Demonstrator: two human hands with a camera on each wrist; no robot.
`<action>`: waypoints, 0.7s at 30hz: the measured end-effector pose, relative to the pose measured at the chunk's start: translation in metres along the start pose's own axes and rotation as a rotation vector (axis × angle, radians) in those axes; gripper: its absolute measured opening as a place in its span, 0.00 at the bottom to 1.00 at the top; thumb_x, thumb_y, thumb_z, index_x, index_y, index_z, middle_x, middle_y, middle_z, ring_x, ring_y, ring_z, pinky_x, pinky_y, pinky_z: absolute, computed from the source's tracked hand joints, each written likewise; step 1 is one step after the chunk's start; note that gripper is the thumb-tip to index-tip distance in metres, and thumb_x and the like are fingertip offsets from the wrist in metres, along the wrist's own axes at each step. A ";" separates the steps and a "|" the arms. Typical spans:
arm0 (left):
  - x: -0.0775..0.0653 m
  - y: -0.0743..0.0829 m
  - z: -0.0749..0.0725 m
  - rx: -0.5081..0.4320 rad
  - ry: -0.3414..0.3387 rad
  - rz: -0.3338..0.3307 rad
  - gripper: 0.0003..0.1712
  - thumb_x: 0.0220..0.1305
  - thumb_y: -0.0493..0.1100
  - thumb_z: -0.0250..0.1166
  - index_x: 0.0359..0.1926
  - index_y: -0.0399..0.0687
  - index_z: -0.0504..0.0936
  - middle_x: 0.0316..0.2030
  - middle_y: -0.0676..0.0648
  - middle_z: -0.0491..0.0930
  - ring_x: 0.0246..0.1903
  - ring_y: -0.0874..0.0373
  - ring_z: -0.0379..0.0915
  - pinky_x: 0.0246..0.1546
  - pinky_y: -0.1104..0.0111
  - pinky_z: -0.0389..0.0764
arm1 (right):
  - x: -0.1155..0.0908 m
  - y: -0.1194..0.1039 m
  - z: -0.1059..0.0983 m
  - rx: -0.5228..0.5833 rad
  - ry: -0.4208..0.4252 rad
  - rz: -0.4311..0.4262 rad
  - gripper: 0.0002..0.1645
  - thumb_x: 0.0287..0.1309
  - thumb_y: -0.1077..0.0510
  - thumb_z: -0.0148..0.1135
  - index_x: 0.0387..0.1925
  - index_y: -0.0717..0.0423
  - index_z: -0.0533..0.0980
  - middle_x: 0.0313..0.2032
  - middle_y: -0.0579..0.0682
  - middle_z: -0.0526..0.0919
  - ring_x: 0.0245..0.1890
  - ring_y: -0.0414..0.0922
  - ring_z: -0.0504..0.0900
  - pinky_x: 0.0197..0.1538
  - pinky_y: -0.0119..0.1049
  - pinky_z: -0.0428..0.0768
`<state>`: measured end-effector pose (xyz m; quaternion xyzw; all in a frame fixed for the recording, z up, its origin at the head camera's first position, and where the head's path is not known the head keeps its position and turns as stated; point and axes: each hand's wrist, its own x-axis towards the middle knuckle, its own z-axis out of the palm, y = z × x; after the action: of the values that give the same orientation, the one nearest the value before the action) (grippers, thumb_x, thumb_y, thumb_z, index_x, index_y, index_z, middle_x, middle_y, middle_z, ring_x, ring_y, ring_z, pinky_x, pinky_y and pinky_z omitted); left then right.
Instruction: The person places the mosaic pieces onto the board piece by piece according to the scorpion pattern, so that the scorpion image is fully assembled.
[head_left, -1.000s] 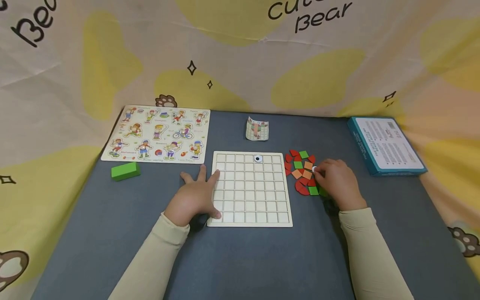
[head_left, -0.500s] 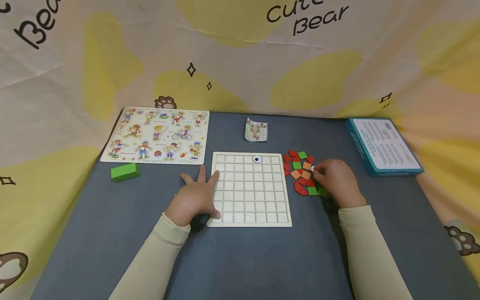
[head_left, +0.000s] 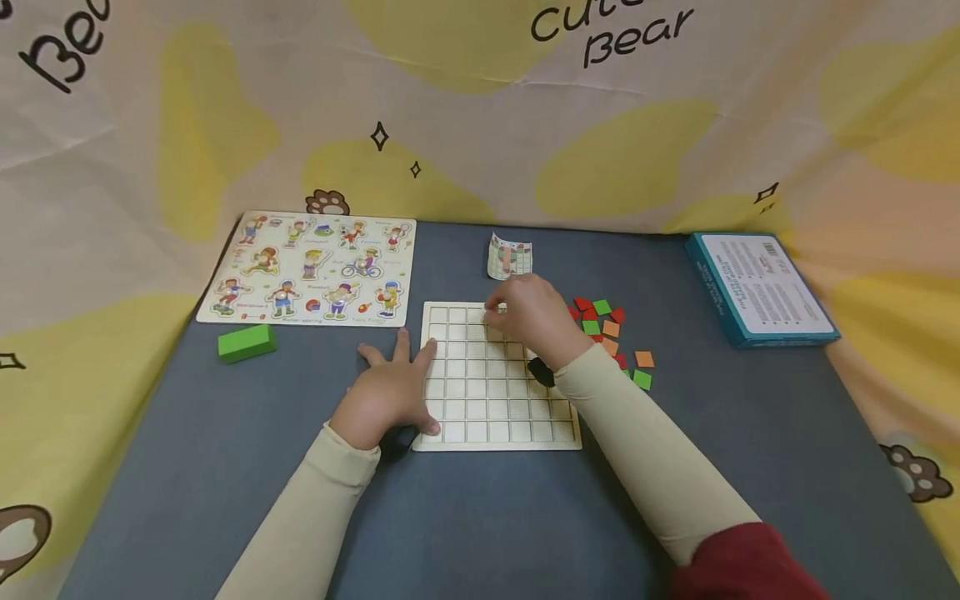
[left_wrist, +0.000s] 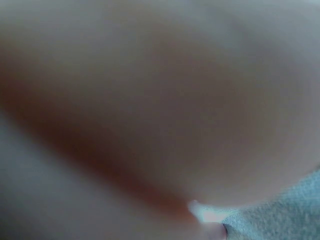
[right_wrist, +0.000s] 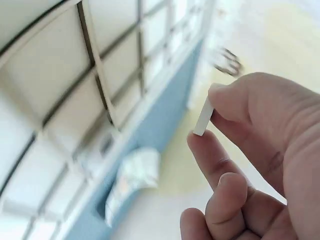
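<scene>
My right hand [head_left: 538, 318] is over the top part of the white grid board [head_left: 487, 410]. Between thumb and forefinger it pinches a small thin white tile [right_wrist: 204, 118], seen edge-on in the right wrist view. The left hand [head_left: 381, 402] lies with spread fingers along the board's left edge, fingertips and thumb on its rim. A blurred tile [right_wrist: 102, 146] with a dark spot sits in a far-row cell in the right wrist view; the right hand hides it in the head view. Blurred skin fills most of the left wrist view.
Red, green and orange pieces [head_left: 611, 329] lie right of the board, partly behind the right forearm. A curled printed card [head_left: 504, 257] stands beyond it. A picture puzzle board [head_left: 322, 271] and green block [head_left: 247, 343] are at left, a teal box [head_left: 765, 287] at right.
My right hand has moved left from the loose pieces to above the board's far rows, carrying the white tile. The left hand has stayed at the board's edge.
</scene>
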<state>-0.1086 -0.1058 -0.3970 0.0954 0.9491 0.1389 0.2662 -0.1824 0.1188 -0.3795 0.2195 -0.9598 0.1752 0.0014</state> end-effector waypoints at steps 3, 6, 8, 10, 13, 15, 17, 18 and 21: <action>0.001 0.000 -0.001 -0.009 -0.004 -0.007 0.75 0.45 0.55 0.89 0.85 0.48 0.52 0.81 0.25 0.35 0.69 0.06 0.27 0.47 0.19 0.69 | 0.018 -0.005 0.012 -0.039 -0.067 0.002 0.07 0.67 0.57 0.70 0.41 0.51 0.92 0.40 0.46 0.91 0.43 0.47 0.86 0.48 0.45 0.83; 0.000 0.001 -0.003 -0.010 -0.010 -0.009 0.75 0.45 0.55 0.89 0.85 0.48 0.51 0.81 0.25 0.35 0.69 0.06 0.27 0.46 0.19 0.69 | 0.026 -0.007 0.020 -0.090 -0.106 -0.003 0.08 0.68 0.58 0.68 0.42 0.50 0.92 0.40 0.45 0.91 0.42 0.47 0.86 0.47 0.45 0.84; -0.001 0.001 -0.003 -0.009 -0.010 -0.010 0.74 0.45 0.55 0.88 0.85 0.47 0.51 0.81 0.25 0.35 0.70 0.06 0.27 0.46 0.19 0.70 | 0.028 -0.007 0.024 -0.125 -0.114 -0.009 0.08 0.69 0.58 0.68 0.41 0.49 0.91 0.39 0.46 0.91 0.41 0.47 0.87 0.47 0.45 0.84; -0.001 0.001 -0.003 -0.010 -0.006 -0.008 0.74 0.45 0.55 0.88 0.85 0.47 0.52 0.81 0.25 0.36 0.70 0.06 0.27 0.45 0.19 0.70 | 0.027 -0.008 0.027 -0.156 -0.107 -0.015 0.08 0.69 0.58 0.68 0.39 0.49 0.92 0.39 0.46 0.91 0.40 0.46 0.87 0.47 0.44 0.85; -0.001 0.001 -0.003 -0.018 -0.003 -0.012 0.74 0.45 0.54 0.88 0.85 0.48 0.52 0.81 0.25 0.36 0.70 0.07 0.27 0.45 0.18 0.68 | 0.023 -0.008 0.029 -0.197 -0.080 -0.034 0.10 0.69 0.60 0.67 0.33 0.49 0.91 0.35 0.46 0.89 0.37 0.46 0.85 0.45 0.43 0.84; -0.001 0.002 -0.003 -0.022 -0.002 -0.015 0.74 0.45 0.54 0.88 0.85 0.48 0.52 0.82 0.26 0.36 0.70 0.07 0.27 0.46 0.18 0.68 | 0.019 -0.009 0.029 -0.215 -0.058 -0.056 0.13 0.68 0.63 0.66 0.30 0.48 0.90 0.34 0.47 0.88 0.37 0.47 0.84 0.44 0.44 0.83; -0.001 0.002 -0.003 -0.024 -0.001 -0.019 0.74 0.45 0.54 0.89 0.85 0.49 0.52 0.82 0.26 0.36 0.70 0.07 0.27 0.46 0.18 0.68 | 0.015 -0.010 0.030 -0.240 -0.048 -0.083 0.14 0.69 0.65 0.65 0.30 0.47 0.90 0.36 0.48 0.88 0.38 0.50 0.83 0.44 0.46 0.83; -0.001 0.002 -0.003 -0.026 -0.002 -0.022 0.74 0.45 0.54 0.89 0.85 0.49 0.52 0.82 0.26 0.35 0.70 0.07 0.27 0.46 0.18 0.68 | 0.013 -0.010 0.030 -0.251 -0.052 -0.091 0.15 0.70 0.65 0.64 0.33 0.47 0.91 0.38 0.48 0.88 0.40 0.51 0.83 0.44 0.47 0.83; -0.001 0.003 -0.002 -0.029 -0.006 -0.028 0.74 0.45 0.54 0.89 0.85 0.50 0.52 0.82 0.27 0.35 0.70 0.07 0.26 0.46 0.18 0.67 | 0.006 -0.011 0.030 -0.291 -0.068 -0.107 0.14 0.73 0.63 0.65 0.45 0.44 0.92 0.48 0.49 0.88 0.48 0.55 0.82 0.47 0.51 0.85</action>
<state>-0.1089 -0.1040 -0.3943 0.0786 0.9475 0.1484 0.2722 -0.1809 0.0971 -0.4032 0.2734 -0.9615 0.0264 0.0098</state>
